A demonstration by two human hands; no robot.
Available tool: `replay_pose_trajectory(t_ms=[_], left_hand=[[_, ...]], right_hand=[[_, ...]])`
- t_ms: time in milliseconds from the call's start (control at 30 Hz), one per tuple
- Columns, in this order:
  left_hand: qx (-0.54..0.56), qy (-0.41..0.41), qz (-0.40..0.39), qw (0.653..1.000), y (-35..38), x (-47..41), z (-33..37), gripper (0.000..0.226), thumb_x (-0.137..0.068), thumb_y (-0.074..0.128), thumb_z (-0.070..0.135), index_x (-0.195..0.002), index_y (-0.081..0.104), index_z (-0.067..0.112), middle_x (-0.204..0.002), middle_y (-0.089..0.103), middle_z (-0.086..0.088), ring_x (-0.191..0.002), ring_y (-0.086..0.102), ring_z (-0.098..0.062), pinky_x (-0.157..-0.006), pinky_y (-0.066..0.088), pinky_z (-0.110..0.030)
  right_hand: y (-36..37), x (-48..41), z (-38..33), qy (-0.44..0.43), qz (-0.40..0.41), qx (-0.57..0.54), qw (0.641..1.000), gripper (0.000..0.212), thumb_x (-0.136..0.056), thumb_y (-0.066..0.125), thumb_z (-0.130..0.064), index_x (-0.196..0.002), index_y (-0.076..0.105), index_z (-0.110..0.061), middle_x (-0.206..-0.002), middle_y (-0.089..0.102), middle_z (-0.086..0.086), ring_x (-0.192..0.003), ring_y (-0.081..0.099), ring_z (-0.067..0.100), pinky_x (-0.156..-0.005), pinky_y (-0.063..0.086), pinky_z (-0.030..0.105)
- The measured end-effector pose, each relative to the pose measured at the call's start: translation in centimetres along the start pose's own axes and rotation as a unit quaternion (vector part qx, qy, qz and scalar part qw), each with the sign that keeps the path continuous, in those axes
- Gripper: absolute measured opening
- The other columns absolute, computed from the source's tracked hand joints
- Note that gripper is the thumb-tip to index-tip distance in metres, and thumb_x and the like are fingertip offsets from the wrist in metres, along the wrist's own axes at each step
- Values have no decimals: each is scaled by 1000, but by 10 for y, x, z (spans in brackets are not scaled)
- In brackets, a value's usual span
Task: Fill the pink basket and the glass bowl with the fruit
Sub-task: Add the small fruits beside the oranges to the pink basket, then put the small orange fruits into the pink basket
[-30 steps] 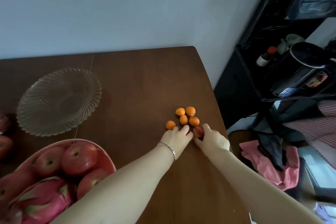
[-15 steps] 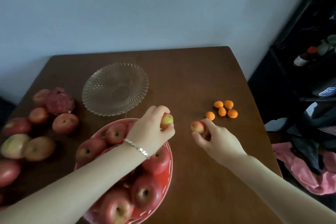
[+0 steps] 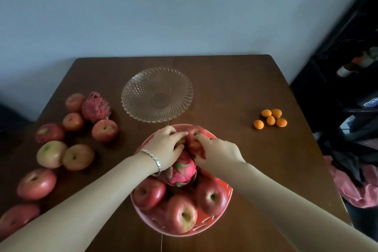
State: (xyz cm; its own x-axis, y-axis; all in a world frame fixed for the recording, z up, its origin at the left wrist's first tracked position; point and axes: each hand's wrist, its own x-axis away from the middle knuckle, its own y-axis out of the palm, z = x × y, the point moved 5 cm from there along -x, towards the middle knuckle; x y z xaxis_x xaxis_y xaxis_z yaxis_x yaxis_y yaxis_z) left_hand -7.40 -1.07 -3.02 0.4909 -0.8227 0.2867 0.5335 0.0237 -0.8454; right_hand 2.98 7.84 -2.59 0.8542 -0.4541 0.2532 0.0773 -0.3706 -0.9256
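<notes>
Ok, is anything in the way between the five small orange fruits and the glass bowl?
Nothing visible. Only bare table lies between the small orange fruits on the right and the empty glass bowl. The pink basket sits nearer the person, off that line.

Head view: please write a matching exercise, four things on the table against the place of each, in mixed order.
1 glass bowl
2 small orange fruits
3 pink basket
4 loose dragon fruit

A right side of the table
B beneath the left hand and right hand
C left side, among apples
D far middle, holding nothing

Pairs: 1-D, 2-A, 3-B, 4-C
</notes>
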Motion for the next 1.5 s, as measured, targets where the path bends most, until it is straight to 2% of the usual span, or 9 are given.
replay_pose_trajectory(t_ms=[133,333,467,600,700,900,1033,1267,1500], left_hand=[[-20,20,16,999,2,6,11,50,-84,39,46,-129,53,30,-141,42,-1,-133,35,-21,-113,28,-34],[-7,92,43,995,9,17,26,49,-79,41,44,-116,65,24,-129,60,0,-131,45,-21,-107,35,-42],[24,96,68,993,12,21,24,48,-80,37,40,-106,71,17,-116,68,-6,-122,55,-28,-100,44,-46],[26,97,68,993,11,19,24,31,-90,52,19,-117,65,16,-129,60,-5,-133,42,-22,-110,32,-37],[23,99,73,992,14,19,23,31,-91,52,13,-120,63,16,-131,57,-4,-136,39,-20,-111,26,-29],[21,96,115,988,7,8,56,34,-82,46,17,-108,68,13,-122,63,-5,-128,49,-23,-110,31,-42],[34,108,77,991,2,-22,109,28,-90,50,13,-115,63,16,-123,59,3,-116,53,-16,-100,34,-23],[-35,53,-51,997,52,-110,162,30,-90,50,25,-120,52,26,-118,53,2,-100,58,-20,-88,50,-38],[-132,40,-121,983,110,-178,179,59,-87,58,20,-138,29,24,-147,24,2,-115,51,-25,-82,49,-38]], right_hand=[[0,2,-6,-14,-16,15,1000,48,-86,48,-33,-132,36,-38,-104,64,-2,-93,62,23,-65,44,30],[-14,34,21,88,-3,-331,939,30,-86,52,-24,-114,41,-20,-104,44,-2,-69,50,10,-56,44,22],[9,54,6,-2,42,-254,966,38,-86,53,-10,-123,43,-13,-114,29,-4,-89,50,14,-70,38,9],[31,59,1,-23,96,-192,976,42,-82,65,-23,-122,54,-16,-122,55,-2,-122,40,21,-100,36,26],[30,61,4,-33,171,-159,972,35,-73,70,-32,-105,66,-18,-104,68,-4,-113,46,23,-94,45,38],[-14,58,48,-28,144,-244,959,41,-83,64,-37,-120,59,-21,-114,56,-10,-109,44,8,-93,31,16],[-44,39,139,90,162,-212,960,29,-90,57,-23,-119,60,-20,-110,56,-10,-103,52,7,-86,40,19],[-25,-35,277,239,85,-116,960,53,-88,54,-31,-138,37,-26,-142,34,7,-125,41,29,-92,46,39],[9,-90,303,126,28,-4,992,68,-86,46,-59,-142,30,-25,-147,29,-2,-130,32,24,-100,42,38]])
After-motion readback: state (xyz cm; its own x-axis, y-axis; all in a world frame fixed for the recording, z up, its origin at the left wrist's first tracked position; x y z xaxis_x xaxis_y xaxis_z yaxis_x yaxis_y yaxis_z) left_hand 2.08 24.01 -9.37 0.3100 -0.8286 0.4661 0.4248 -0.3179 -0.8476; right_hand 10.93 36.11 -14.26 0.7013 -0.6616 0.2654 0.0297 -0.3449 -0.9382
